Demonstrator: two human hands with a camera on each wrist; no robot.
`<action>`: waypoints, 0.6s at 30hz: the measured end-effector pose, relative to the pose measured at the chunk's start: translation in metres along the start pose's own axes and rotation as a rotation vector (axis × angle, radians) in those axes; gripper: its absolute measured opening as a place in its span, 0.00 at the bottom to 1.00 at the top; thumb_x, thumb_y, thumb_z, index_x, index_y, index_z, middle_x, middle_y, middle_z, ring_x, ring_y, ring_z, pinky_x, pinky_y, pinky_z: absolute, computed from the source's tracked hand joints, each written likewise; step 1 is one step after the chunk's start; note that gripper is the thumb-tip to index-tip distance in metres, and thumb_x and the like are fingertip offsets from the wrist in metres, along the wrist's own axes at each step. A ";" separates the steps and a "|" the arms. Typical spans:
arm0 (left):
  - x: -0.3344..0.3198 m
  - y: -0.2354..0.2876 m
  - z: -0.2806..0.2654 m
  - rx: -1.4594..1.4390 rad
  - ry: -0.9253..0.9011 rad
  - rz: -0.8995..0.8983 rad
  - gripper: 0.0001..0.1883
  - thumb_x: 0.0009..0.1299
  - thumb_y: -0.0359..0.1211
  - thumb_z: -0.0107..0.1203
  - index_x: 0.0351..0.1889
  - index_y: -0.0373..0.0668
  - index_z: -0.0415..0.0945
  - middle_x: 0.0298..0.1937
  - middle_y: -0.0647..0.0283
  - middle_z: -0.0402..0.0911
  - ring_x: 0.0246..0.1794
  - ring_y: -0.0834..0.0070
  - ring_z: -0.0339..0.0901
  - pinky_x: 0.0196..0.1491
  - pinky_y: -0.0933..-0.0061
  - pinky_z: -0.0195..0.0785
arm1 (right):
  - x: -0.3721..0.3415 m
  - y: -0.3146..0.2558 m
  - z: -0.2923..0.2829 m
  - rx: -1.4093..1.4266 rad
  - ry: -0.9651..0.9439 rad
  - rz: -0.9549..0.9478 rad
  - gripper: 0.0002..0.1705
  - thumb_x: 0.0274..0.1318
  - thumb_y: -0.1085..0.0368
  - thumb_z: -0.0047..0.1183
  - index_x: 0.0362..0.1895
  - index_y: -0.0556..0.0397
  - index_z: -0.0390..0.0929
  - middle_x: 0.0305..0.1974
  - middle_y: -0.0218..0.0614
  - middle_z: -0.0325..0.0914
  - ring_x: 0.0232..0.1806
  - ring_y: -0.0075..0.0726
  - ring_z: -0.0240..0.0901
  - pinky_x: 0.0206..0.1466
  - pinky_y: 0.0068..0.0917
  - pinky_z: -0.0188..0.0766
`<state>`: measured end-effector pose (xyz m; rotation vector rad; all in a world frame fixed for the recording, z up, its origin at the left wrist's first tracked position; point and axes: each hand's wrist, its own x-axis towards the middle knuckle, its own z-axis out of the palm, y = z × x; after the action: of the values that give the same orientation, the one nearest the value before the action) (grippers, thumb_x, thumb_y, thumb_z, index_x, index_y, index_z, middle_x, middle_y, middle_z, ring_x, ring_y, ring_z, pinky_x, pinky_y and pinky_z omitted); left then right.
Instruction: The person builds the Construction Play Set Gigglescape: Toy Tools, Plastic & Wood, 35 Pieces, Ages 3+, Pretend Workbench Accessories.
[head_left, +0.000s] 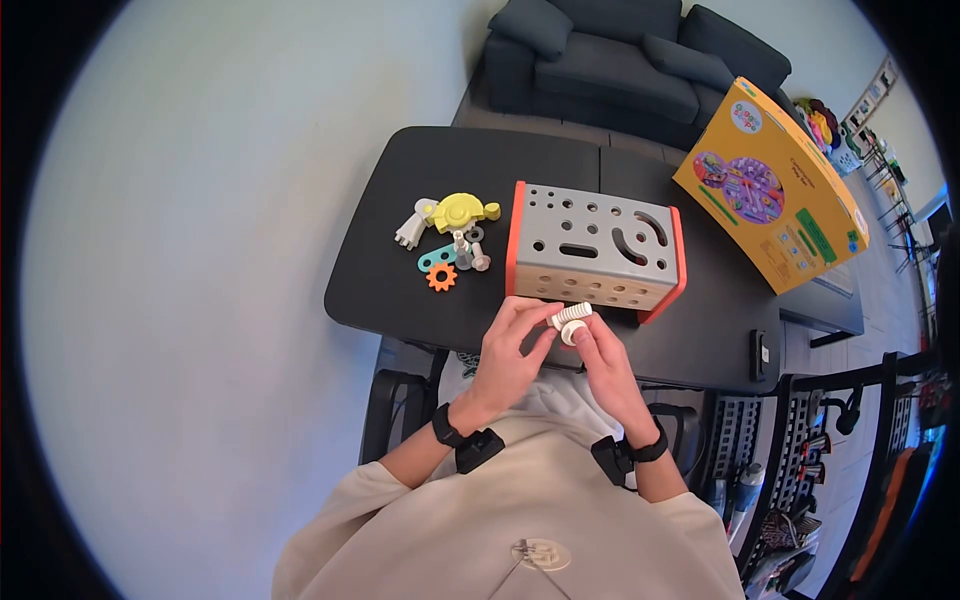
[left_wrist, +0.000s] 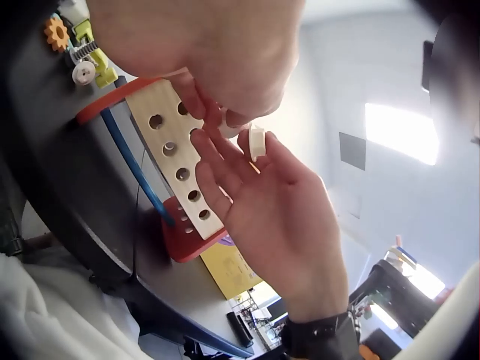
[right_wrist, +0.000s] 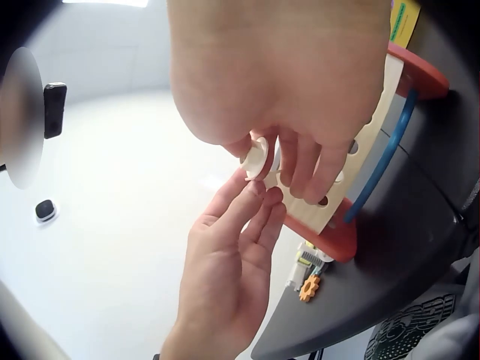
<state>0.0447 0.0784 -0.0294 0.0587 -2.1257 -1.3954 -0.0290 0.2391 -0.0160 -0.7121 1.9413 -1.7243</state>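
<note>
Left hand (head_left: 508, 355) and right hand (head_left: 608, 372) pinch white screw (head_left: 574, 314) with fingertips | place: over counter's (head_left: 400, 285) near edge, beside toy box (head_left: 604, 240) | handling: probably light, stiff; slippery at round head (head_left: 572, 332); ridged shaft (head_left: 577, 313) seems better hold

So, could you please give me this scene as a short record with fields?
Left hand: pinches one end of the white threaded piece
Right hand: holds the white round-headed piece
Joined or separate: cannot tell, fingers cover part
Nearest object: grey-topped toy bench with red ends, holes and curved slots, just beyond the hands
Loose parts, left: orange gear, yellow piece, others
Right: yellow box, tilted
Surface: black table
Background: dark sofa
</note>
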 end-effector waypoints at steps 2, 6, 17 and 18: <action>0.001 0.000 -0.001 0.017 0.016 0.018 0.21 0.68 0.19 0.66 0.60 0.40 0.84 0.54 0.59 0.80 0.50 0.66 0.84 0.54 0.69 0.78 | 0.000 0.000 0.001 0.048 -0.011 0.006 0.16 0.83 0.61 0.41 0.57 0.59 0.75 0.46 0.36 0.79 0.46 0.28 0.77 0.55 0.30 0.74; 0.003 -0.003 -0.004 0.004 -0.009 0.043 0.22 0.68 0.19 0.66 0.60 0.41 0.84 0.59 0.57 0.81 0.53 0.65 0.84 0.57 0.67 0.78 | 0.001 0.004 -0.002 0.023 -0.048 0.052 0.16 0.83 0.59 0.43 0.57 0.59 0.76 0.45 0.34 0.79 0.46 0.23 0.75 0.53 0.31 0.74; 0.038 -0.041 -0.049 -0.436 0.255 -0.303 0.18 0.79 0.26 0.60 0.64 0.34 0.72 0.58 0.57 0.83 0.56 0.75 0.82 0.61 0.71 0.75 | 0.038 -0.041 -0.021 -0.822 0.165 -0.490 0.13 0.77 0.66 0.50 0.56 0.61 0.76 0.62 0.49 0.80 0.68 0.59 0.72 0.74 0.52 0.62; 0.041 -0.047 -0.050 -0.409 0.285 -0.327 0.18 0.80 0.30 0.61 0.64 0.35 0.72 0.57 0.59 0.83 0.56 0.76 0.83 0.60 0.71 0.75 | 0.042 -0.039 -0.021 -0.935 0.171 -0.513 0.13 0.77 0.66 0.49 0.58 0.61 0.76 0.65 0.49 0.79 0.73 0.59 0.70 0.79 0.55 0.58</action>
<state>0.0228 0.0017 -0.0367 0.4327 -1.6165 -1.8624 -0.0712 0.2246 0.0252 -1.5171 2.8757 -1.0258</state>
